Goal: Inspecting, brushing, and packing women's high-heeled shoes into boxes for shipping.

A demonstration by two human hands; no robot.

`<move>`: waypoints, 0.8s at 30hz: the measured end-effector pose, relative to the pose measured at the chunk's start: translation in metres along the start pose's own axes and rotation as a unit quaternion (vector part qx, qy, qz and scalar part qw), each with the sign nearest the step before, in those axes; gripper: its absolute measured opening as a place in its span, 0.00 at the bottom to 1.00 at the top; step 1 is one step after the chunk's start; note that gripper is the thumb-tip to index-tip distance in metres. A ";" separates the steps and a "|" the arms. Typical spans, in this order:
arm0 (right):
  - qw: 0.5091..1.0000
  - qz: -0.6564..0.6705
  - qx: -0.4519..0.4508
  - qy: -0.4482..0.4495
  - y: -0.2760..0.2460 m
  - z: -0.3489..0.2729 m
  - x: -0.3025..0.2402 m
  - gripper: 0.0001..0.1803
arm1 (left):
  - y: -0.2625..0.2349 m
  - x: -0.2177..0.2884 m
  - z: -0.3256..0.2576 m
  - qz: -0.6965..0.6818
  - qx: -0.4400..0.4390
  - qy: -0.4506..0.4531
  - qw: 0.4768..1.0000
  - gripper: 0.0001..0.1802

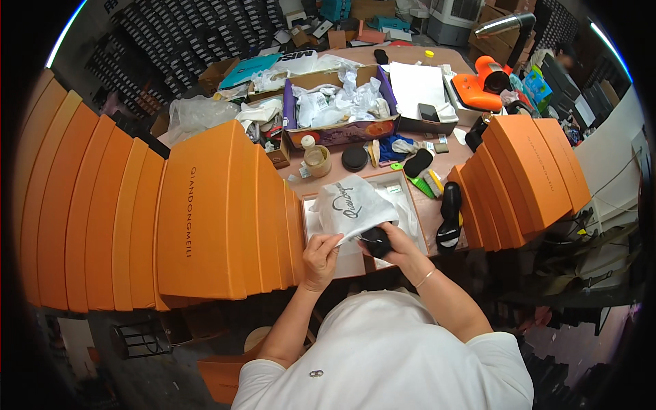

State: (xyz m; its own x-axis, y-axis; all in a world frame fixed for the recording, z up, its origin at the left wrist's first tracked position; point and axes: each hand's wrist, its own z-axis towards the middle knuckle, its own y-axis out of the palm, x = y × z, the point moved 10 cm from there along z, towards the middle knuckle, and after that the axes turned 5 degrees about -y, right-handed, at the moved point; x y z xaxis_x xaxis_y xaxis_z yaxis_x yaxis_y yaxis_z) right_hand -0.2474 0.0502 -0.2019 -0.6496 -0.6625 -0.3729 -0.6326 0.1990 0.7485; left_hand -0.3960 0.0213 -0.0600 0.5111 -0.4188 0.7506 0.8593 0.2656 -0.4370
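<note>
A white cloth bag [355, 205] with dark lettering spreads over an open shoebox [418, 217] with white paper inside. My left hand [321, 260] pinches the bag's near edge between thumb and fingers. At the bag's mouth my right hand [402, 247] is closed around a black shoe [376, 242]; the shoe's far part is hidden under the cloth. Another black shoe [449, 212] lies on the table to the right of the shoebox, outside my hands.
Stacks of orange shoeboxes [205, 212] flank me on the left, with more orange boxes [523, 171] on the right. Beyond the shoebox are a jar [316, 160], a round black tin [354, 158], a brush [432, 182] and a purple carton [345, 133] of crumpled paper.
</note>
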 end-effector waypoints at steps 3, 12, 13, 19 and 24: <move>0.982 -0.024 -0.037 -0.185 0.009 0.039 0.012 0.17 | 0.015 0.039 0.009 -0.029 0.003 0.049 0.998 0.17; 0.764 -0.553 -0.095 -0.317 0.031 0.056 0.013 0.19 | 0.009 0.059 -0.044 -0.055 -0.065 0.071 0.994 0.19; 0.742 -0.579 -0.105 -0.322 0.034 0.057 0.028 0.19 | 0.006 0.068 -0.041 -0.034 -0.031 0.060 0.997 0.18; 0.630 -0.679 -0.148 -0.348 0.047 0.085 0.058 0.21 | 0.010 -0.051 -0.055 0.058 -0.011 -0.128 0.990 0.12; 0.683 -0.718 -0.117 -0.059 -0.002 0.044 0.000 0.24 | -0.021 -0.056 -0.072 0.089 0.051 -0.225 0.969 0.12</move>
State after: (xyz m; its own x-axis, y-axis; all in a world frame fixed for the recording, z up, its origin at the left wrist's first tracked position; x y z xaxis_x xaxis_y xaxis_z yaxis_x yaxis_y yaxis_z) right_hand -0.2641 0.0816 -0.2276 0.5326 0.0131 -0.8463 -0.5776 -0.7252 -0.3747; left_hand -0.4412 -0.0229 -0.1288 0.5733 0.0569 0.8174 0.7401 0.3922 -0.5463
